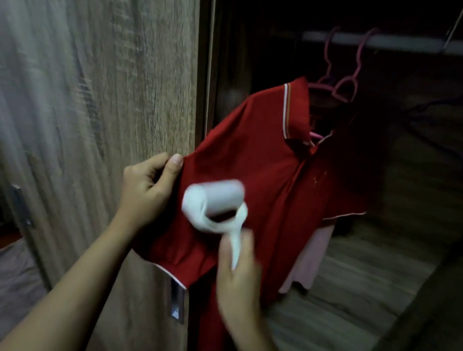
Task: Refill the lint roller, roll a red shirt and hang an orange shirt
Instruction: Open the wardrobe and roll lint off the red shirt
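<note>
A red polo shirt (pixel 260 155) hangs on a pink hanger (pixel 345 85) from the wardrobe rail (pixel 406 42). My left hand (pixel 145 187) pinches the shirt's left sleeve and holds it stretched out. My right hand (pixel 239 277) grips the white handle of the lint roller (pixel 214 205), whose roll lies against the sleeve just right of my left hand. The roller and right hand are blurred. No orange shirt is in view.
An open wooden wardrobe door (pixel 86 95) stands left of the shirt, with a metal handle (pixel 176 304) near its lower edge. A pale pink garment (pixel 311 255) hangs behind the red shirt. The wardrobe's inside is dark, with a wooden floor (pixel 359 276).
</note>
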The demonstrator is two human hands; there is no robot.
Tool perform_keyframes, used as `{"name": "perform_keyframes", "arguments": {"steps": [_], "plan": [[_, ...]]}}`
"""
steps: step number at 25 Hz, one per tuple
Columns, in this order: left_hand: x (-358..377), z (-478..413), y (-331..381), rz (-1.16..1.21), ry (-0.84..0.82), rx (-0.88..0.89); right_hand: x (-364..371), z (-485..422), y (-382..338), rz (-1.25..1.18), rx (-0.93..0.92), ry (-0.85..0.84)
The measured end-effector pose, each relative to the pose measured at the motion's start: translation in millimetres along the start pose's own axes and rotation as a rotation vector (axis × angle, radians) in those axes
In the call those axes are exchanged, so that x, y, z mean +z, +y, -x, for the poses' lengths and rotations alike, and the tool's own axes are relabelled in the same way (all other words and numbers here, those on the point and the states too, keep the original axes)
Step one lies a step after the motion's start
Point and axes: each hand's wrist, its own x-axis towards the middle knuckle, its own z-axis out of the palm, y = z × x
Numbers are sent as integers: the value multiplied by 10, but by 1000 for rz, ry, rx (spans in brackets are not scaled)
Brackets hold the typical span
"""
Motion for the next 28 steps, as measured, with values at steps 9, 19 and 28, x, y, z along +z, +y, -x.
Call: {"name": "perform_keyframes", "arguments": {"steps": [9,19,28], "plan": [[22,19,-5,-41,68,-9,-353,-1176,-335,45,-92,170],[27,19,-16,-61,78,-17,-24,361,1144,210,274,-106],[21,42,25,-62,70,-36,-247,-864,644,58,-22,111]]}}
